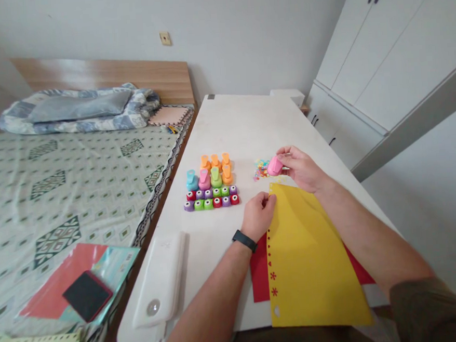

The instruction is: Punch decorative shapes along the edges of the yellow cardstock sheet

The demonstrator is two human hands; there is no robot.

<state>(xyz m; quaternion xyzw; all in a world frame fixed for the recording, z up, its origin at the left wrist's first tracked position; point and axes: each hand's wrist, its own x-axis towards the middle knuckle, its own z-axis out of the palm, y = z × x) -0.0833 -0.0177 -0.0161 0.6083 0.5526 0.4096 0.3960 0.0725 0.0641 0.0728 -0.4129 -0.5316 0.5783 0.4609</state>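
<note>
My right hand (300,168) is closed around a pink craft punch (275,165), held just above the far edge of a yellow paper sheet (308,254). With closed fingers, my left hand (258,213) pinches that sheet near its far left corner. Small shapes are cut along the sheet's left edge, and red paper (259,273) shows beneath it. Bright paper cut-outs (261,169) lie in a small pile beside the pink punch. To the left stand larger craft punches (216,177) in orange, blue, pink and green, with rows of small punches (208,203) in front.
A white box-shaped device (161,280) with a cable lies at the table's near left. On the bed (96,190) are a dark phone (87,295) and a plastic packet (120,259) of coloured paper. White cabinets (391,50) stand to the right.
</note>
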